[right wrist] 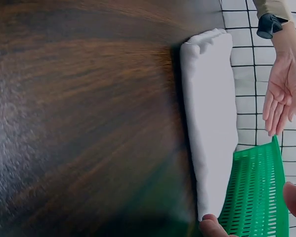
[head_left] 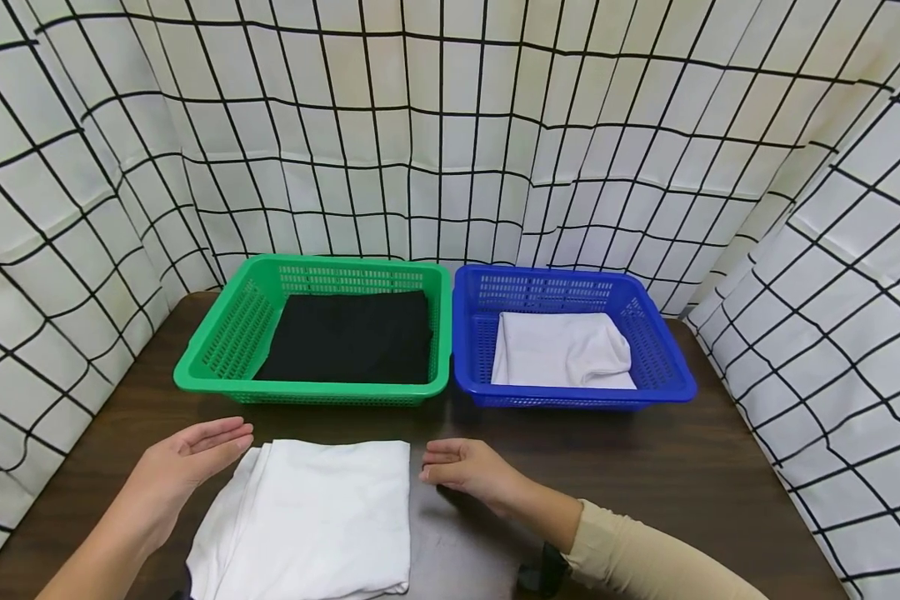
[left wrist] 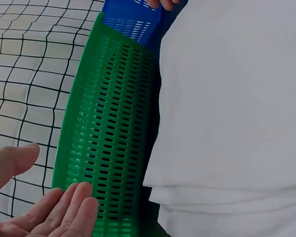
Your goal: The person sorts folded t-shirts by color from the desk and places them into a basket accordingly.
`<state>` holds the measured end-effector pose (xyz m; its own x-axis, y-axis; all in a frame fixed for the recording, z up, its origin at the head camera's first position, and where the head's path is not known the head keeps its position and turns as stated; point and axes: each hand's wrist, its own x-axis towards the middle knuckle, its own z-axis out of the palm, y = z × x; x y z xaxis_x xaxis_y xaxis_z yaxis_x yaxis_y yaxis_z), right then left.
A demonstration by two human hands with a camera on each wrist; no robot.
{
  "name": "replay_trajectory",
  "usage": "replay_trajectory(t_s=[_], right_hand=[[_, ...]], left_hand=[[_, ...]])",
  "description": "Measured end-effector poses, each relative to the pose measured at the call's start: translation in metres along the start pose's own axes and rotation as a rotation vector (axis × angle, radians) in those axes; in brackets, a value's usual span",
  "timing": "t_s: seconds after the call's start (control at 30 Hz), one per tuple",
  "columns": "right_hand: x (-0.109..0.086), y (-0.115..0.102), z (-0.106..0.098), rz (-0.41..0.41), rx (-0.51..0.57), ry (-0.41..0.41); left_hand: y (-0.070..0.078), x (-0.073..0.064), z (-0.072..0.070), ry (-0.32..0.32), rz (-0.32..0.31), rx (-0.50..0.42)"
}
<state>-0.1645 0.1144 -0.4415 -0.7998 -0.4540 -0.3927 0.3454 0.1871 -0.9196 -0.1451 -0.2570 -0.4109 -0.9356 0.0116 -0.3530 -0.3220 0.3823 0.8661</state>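
A folded white cloth [head_left: 330, 517] lies flat on the table in front of the baskets, its layered edges showing on the left side. My left hand [head_left: 187, 467] hovers at the cloth's upper left corner, fingers straight, holding nothing. In the left wrist view that hand [left wrist: 54, 207] has its thumb spread from the fingers. On the other side, my right hand [head_left: 468, 471] is just right of the cloth's upper right corner with nothing in it, fingers lightly bent. The right wrist view shows the cloth [right wrist: 212, 118] as a thick folded stack, a fingertip overlapping its near end.
Behind the cloth stands a green basket [head_left: 315, 388] with a folded black cloth [head_left: 352, 337] inside. Beside it, a blue basket [head_left: 577, 395] contains another folded white cloth [head_left: 558, 350]. White curtains with a black grid [head_left: 465, 133] surround the dark wooden table [head_left: 667, 467].
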Motion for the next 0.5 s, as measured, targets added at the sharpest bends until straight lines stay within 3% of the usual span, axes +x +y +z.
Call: replay_trajectory(t_s=[0.37,0.5], right_hand=[[0.002,0.003,0.005,0.013,0.039,0.0],[0.004,0.004,0.005,0.027,0.048,0.002]], left_hand=[[-0.024,-0.005,-0.011,0.016,-0.058,-0.05],[-0.031,-0.005,-0.012,0.025,-0.063,-0.006]])
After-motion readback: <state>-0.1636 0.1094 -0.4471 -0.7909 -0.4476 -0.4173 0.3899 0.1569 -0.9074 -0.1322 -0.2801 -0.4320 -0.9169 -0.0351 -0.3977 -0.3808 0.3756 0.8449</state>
